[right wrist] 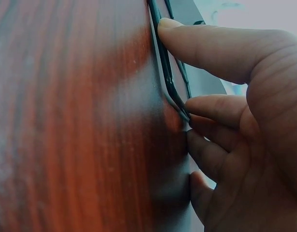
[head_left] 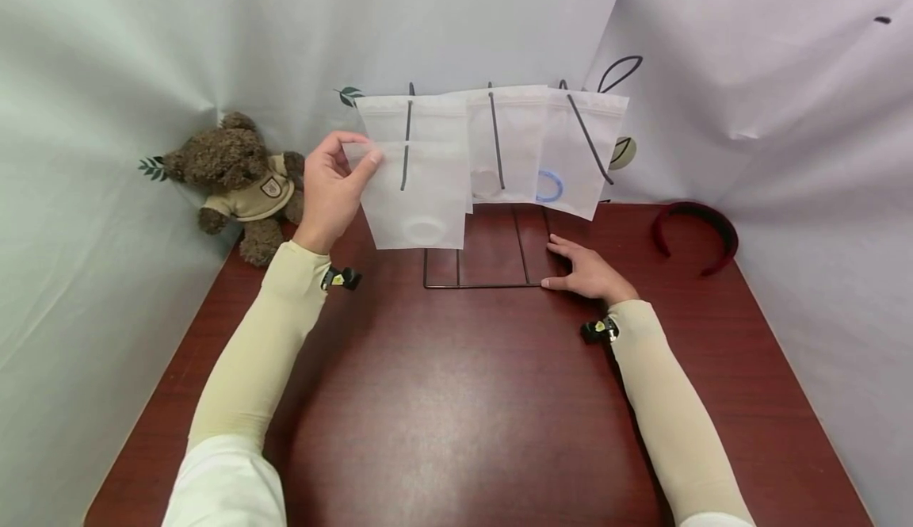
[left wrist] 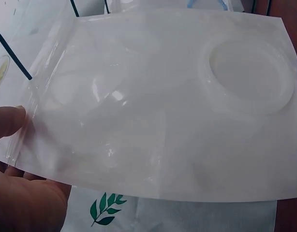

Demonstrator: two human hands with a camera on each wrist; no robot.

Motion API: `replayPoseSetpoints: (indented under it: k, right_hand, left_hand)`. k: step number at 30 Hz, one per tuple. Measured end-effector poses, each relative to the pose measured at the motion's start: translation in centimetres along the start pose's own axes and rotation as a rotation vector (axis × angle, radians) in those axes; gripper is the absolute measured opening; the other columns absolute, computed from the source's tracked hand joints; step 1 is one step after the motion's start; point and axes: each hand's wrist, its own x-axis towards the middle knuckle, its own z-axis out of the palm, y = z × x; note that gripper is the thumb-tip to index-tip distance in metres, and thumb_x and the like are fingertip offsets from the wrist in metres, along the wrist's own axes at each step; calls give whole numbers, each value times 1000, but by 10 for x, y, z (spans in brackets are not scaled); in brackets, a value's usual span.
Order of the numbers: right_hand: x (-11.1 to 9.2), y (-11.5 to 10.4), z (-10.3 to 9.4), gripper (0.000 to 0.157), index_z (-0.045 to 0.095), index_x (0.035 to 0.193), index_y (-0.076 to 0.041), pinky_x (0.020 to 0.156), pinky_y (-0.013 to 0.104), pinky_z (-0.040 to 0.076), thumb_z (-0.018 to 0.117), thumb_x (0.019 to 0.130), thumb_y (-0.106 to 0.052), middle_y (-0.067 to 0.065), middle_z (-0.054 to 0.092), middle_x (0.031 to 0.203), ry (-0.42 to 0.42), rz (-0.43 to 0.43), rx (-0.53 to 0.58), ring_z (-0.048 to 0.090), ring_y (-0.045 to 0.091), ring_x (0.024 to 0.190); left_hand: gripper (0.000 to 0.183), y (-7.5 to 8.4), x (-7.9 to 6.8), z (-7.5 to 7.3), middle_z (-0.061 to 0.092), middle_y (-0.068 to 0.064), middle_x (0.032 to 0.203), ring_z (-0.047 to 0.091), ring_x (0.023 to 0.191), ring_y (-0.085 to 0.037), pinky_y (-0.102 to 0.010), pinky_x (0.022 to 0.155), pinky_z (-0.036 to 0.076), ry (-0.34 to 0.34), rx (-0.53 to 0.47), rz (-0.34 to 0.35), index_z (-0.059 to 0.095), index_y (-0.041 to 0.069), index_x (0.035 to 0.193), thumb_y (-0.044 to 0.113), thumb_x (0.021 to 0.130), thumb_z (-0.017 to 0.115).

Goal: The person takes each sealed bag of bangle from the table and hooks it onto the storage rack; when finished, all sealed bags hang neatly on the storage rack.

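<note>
My left hand (head_left: 334, 194) pinches the top left edge of a translucent zip bag (head_left: 414, 198) between thumb and fingers. A whitish ring (left wrist: 250, 77) lies inside that bag, near its bottom. The bag's top is by the tip of the left prong of a black wire rack (head_left: 485, 286); I cannot tell whether the prong passes through it. Behind it another bag (head_left: 438, 119) hangs on the same prong. My right hand (head_left: 588, 272) holds the rack's front right base corner, thumb on the front wire and fingertips at the side.
On the middle prong hangs a bag (head_left: 517, 147) with a pale round thing. The right prong carries a bag (head_left: 581, 147) with a blue ring (head_left: 549, 186). A dark red headband (head_left: 729, 234) lies at right; a teddy bear (head_left: 246, 186) sits at left. White cloth surrounds the table (head_left: 442, 400).
</note>
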Motion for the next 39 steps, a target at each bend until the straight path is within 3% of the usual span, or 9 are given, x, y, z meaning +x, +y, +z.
replayPoseSetpoints:
  k: [14, 21, 26, 32, 39]
  right_hand:
    - [1, 0, 3, 90, 38, 164, -7, 128, 59, 24, 81, 92, -39, 9, 23, 177, -3, 2, 4, 20, 37, 163]
    - [1, -1, 2, 89, 39, 163, -5, 128, 59, 24, 81, 92, -39, 10, 24, 176, -1, 2, 6, 20, 37, 163]
    - [1, -3, -2, 89, 40, 163, -5, 128, 58, 24, 83, 92, -38, 10, 26, 176, 3, -1, 12, 21, 37, 163]
    - [0, 0, -2, 90, 40, 163, -5, 128, 57, 24, 83, 91, -37, 10, 26, 176, 1, -3, 10, 20, 36, 163]
    - [3, 1, -1, 89, 42, 161, -4, 128, 56, 25, 84, 91, -36, 11, 28, 175, 6, -17, 0, 22, 36, 162]
  left_hand:
    - [12, -14, 24, 14, 51, 5, 73, 38, 62, -10, -25, 61, 33, 81, -46, 21, 74, 14, 104, 16, 94, 81]
    - [14, -21, 36, 20, 63, 7, 95, 37, 66, -8, -25, 65, 33, 96, -62, 7, 73, 11, 109, 12, 96, 77]
    - [12, -18, 44, 25, 65, 7, 100, 37, 68, -8, -25, 66, 33, 116, -74, 11, 73, 10, 109, 8, 97, 75]
    - [13, -6, 45, 32, 61, 5, 94, 30, 65, -12, -24, 64, 29, 136, -87, 19, 73, 4, 109, 5, 97, 74]
    - [14, -26, 54, 34, 65, 5, 103, 37, 69, -9, -23, 67, 33, 170, -122, 22, 73, 8, 109, 6, 96, 76]
